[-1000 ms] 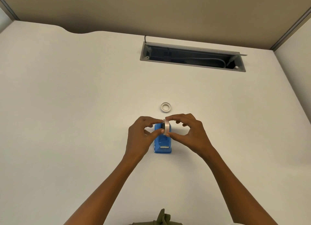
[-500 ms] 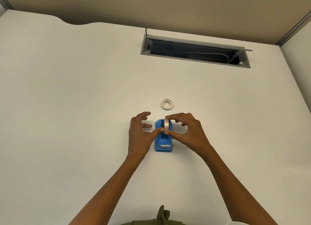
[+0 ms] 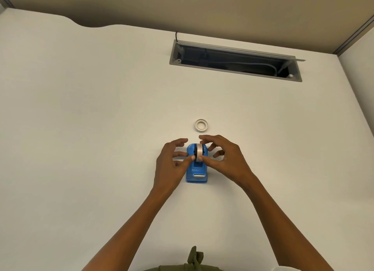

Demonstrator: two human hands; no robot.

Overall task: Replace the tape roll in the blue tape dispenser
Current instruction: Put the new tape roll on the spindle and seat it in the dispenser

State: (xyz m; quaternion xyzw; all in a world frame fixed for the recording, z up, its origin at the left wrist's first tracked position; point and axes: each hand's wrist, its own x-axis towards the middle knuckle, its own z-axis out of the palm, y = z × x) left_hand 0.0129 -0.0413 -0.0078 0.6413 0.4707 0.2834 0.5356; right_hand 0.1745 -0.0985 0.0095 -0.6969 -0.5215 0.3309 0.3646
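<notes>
The blue tape dispenser [image 3: 197,174] stands on the white desk [image 3: 101,129], its cutter end toward me. A pale tape roll [image 3: 200,151] on a dark hub sits upright in the dispenser's cradle. My right hand [image 3: 224,159] pinches the roll, index fingertip on its top and thumb on its lower front. My left hand [image 3: 172,162] is beside the dispenser's left wall with fingers spread, its thumb tip touching the roll's left side at the hub. A thin, empty-looking white tape ring [image 3: 201,125] lies flat on the desk just beyond the dispenser.
A grey open cable hatch [image 3: 234,61] with wires inside is set into the desk at the back right. Beige partition walls border the desk at the back and right. Green clothing [image 3: 194,258] shows at the bottom edge.
The roll has gone down from above the dispenser into its cradle. My left fingers have let go of the roll and spread out, only the thumb still touching.
</notes>
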